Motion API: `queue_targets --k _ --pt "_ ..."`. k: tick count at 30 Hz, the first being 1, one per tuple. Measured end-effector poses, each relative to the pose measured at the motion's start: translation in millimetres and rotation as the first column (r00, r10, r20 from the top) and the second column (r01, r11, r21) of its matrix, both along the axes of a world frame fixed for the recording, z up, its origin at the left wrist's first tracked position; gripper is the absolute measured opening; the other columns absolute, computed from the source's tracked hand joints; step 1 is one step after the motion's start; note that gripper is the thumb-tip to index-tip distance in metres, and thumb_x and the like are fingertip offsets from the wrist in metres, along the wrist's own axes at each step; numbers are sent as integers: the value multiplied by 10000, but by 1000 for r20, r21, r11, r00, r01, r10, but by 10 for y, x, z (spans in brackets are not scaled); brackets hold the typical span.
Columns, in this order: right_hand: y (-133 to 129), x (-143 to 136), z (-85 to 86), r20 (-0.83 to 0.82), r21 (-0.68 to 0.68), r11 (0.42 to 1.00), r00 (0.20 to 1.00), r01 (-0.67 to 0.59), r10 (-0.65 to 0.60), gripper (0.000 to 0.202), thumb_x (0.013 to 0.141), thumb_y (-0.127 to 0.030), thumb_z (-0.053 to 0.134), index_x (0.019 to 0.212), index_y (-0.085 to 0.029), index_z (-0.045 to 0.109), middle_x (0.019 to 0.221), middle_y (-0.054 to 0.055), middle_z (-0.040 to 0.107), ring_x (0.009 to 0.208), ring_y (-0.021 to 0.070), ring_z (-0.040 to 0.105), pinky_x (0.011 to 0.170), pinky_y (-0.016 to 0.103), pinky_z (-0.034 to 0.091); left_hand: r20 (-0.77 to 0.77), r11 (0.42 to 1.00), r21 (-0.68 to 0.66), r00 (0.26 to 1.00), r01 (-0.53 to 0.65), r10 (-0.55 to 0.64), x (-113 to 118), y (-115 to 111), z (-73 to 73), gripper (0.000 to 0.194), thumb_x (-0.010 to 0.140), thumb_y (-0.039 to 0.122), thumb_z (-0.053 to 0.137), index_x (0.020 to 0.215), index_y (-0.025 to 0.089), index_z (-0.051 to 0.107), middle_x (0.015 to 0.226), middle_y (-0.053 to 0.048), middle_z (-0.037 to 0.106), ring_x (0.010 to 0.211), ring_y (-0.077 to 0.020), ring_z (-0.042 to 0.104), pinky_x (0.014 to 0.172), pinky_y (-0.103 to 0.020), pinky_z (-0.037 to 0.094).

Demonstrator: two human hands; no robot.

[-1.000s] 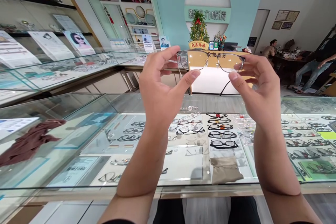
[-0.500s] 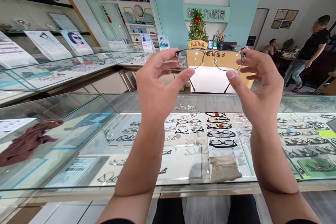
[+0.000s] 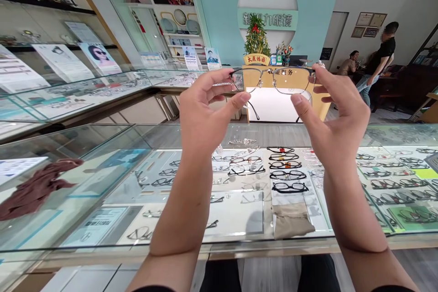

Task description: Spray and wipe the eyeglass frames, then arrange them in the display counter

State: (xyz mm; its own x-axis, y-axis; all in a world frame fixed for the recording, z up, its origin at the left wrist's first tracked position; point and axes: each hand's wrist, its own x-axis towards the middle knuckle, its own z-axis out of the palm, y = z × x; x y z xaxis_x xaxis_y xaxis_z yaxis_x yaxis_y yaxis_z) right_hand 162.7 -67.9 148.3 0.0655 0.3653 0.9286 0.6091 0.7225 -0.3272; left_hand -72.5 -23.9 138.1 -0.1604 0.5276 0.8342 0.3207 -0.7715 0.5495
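A pair of eyeglasses [image 3: 272, 71] with a dark upper rim and thin metal lower rims is held up in front of me, above the glass display counter. My left hand [image 3: 214, 109] grips its left end near the hinge, index finger at the top corner and thumb below. At the opposite end, my right hand [image 3: 337, 112] has its fingers on the right hinge, with the thumb under the lens. The temple arms hang down and away, their dark tips showing beneath the lenses. Part of each temple is hidden by my fingers.
Below my arms, the glass counter [image 3: 236, 239] holds rows of eyeglass frames [image 3: 289, 174] and a beige pouch [image 3: 293, 221]. A brown cloth [image 3: 37, 187] lies on the left. Across the aisle stand a cashier desk [image 3: 323, 100], a walking person [image 3: 378, 61] and a seated person [image 3: 348, 65].
The eyeglasses have shifted and turned slightly, with the left temple showing more and the right one less. In the background, the walking person has moved left toward the seated person.
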Motion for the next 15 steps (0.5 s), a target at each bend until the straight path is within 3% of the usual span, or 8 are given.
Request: queue_targets --k 8,15 --pt "13 1 -19 -14 5 1000 1000 2 -2 447 988 -491 744 1429 -417 724 1301 82 769 1235 358 717 1084 662 616 -5 1000 -10 1000 22 -22 -15 41 -5 528 751 559 962 1201 344 788 1155 -61 808 1074 -296 787 871 -455 668" --pt "51 21 -37 -32 -24 997 997 -68 67 427 1006 -494 717 1424 -406 724 1293 88 761 1254 343 707 1073 637 619 -7 1000 0 1000 -15 15 -4 47 -9 466 756 534 965 1143 340 793 1086 -48 804 970 -239 777 822 -419 645"
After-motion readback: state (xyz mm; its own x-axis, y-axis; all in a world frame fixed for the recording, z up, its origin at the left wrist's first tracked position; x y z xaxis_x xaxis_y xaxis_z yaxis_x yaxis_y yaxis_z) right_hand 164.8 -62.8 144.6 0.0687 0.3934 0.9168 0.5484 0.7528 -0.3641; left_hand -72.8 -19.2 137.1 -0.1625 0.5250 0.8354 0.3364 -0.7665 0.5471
